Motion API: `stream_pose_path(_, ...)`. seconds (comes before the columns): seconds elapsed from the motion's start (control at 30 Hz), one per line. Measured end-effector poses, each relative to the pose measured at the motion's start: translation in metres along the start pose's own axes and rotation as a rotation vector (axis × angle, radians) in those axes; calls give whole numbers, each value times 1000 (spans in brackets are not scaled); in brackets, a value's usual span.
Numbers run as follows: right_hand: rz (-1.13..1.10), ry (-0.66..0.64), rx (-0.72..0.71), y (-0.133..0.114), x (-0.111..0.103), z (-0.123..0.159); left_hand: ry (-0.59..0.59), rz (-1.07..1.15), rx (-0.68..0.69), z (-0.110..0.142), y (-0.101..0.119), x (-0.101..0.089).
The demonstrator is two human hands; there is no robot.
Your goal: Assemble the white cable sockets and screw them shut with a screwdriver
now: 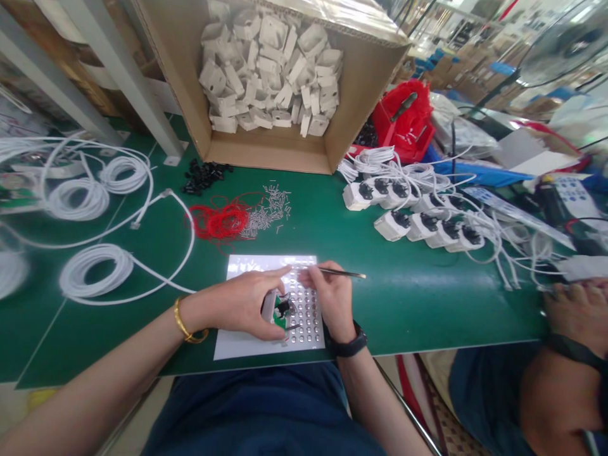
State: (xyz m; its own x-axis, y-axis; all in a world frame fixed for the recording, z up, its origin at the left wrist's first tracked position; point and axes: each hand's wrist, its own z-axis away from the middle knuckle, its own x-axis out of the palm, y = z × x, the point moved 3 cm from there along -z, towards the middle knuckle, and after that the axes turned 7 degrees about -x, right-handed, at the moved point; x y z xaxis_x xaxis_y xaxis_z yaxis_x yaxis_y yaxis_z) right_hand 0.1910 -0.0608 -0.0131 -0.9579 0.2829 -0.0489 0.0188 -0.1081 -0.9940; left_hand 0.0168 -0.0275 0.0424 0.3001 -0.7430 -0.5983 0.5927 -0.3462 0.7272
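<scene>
My left hand (244,303) is closed around a small white part with a green circuit board and black component (279,311), held just above a white sheet (242,266) that carries rows of small shiny round pieces. My right hand (329,297) pinches thin metal tweezers (342,273), whose long end points to the right; the fingers rest over the sheet's grid of pieces, close beside the held part. A gold bangle circles my left wrist and a black watch my right.
A big cardboard box (190,95) of white plastic housings stands at the back. Red wires (219,221), small metal pins (270,209), black bits (204,176), white cable coils (95,266) and white adapters with cords (418,221) lie on the green mat. Another person's hand (577,310) is at the right.
</scene>
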Motion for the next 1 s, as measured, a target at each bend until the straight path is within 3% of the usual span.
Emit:
stream_pose_path(0.13, 61, 19, -26, -6, 2, 2, 53, 60, 0, 4, -8, 6)
stream_pose_path(0.27, 7, 63, -22, -4, 3, 3, 201, 368, -69, 18, -23, 22)
stream_pose_path(0.43, -231, 65, 13, -3, -3, 6, 515, 758, -181, 39, -31, 43)
stream_pose_path(0.53, -423, 47, 89, -12, -6, 17, 610, 841, -148, 44, -28, 52)
stream_pose_path(0.63, -567, -74, 214, -25, 2, 37, 648, 833, -74, 46, -25, 58)
stream_pose_path(0.7, -607, -138, 226, -34, 11, 50, 655, 816, -34, 46, -24, 61)
stream_pose_path(1.0, -417, -88, 113, -34, 28, 58, 656, 767, -9, 47, -21, 61)
